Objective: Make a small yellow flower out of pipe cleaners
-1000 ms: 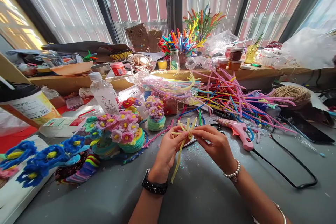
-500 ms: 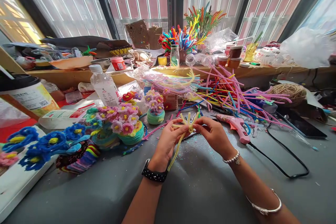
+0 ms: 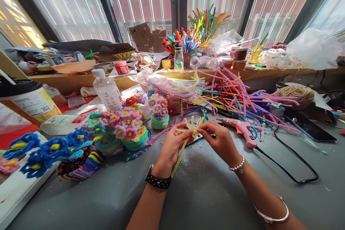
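My left hand (image 3: 171, 147) and my right hand (image 3: 219, 140) meet above the grey table (image 3: 205, 194), both pinched on a pale yellow pipe cleaner piece (image 3: 192, 126). Its short ends splay upward between my fingertips, and one long tail hangs down past my left wrist, which wears a black watch (image 3: 158, 181). My right wrist carries a bead bracelet.
A pink glue gun (image 3: 242, 129) with a black cord lies right of my hands. Behind is a heap of coloured pipe cleaners (image 3: 231, 97). Finished flower pots (image 3: 129, 131), blue flowers (image 3: 45, 149) and a water bottle (image 3: 107, 90) stand left. A twine ball (image 3: 296, 95) sits right.
Both hands have moved slightly up and away on the table, still pinching the yellow piece. The splayed ends have shifted a little between my fingers.
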`<state>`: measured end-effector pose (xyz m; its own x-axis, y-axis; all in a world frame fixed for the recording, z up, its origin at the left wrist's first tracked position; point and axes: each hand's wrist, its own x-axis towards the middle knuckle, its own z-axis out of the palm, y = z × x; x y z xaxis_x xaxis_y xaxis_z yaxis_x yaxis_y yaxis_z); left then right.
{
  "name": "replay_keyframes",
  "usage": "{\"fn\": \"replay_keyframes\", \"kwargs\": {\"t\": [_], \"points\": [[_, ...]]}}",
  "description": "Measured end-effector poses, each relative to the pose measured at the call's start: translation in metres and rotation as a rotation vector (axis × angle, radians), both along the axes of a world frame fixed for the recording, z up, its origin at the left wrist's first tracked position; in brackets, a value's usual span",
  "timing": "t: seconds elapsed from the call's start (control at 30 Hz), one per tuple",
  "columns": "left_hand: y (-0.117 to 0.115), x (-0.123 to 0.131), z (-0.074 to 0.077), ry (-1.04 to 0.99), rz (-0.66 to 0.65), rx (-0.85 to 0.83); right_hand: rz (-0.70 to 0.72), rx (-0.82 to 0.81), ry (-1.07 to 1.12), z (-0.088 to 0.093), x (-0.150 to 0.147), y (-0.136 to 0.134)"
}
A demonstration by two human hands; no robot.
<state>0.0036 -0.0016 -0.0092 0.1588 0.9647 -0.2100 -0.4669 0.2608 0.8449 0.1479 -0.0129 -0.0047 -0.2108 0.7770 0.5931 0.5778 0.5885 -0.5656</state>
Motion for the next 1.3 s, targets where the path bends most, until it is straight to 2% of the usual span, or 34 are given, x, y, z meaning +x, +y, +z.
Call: {"fn": "replay_keyframes", "kwargs": {"t": [0.13, 0.4, 0.97, 1.3], "points": [[0.001, 0.0, 0.0, -0.026, 0.036, -0.038, -0.035, 0.184, -0.059, -0.003, -0.002, -0.001], [0.001, 0.001, 0.001, -0.081, -0.01, -0.08, -0.036, 0.344, -0.312, -0.008, 0.001, 0.0], [0.0, 0.0, -0.001, -0.043, 0.008, -0.03, 0.011, 0.416, -0.446, -0.009, 0.002, 0.001], [-0.001, 0.001, 0.0, -0.028, -0.005, 0.03, -0.057, 0.41, -0.451, -0.004, -0.003, -0.005]]}}
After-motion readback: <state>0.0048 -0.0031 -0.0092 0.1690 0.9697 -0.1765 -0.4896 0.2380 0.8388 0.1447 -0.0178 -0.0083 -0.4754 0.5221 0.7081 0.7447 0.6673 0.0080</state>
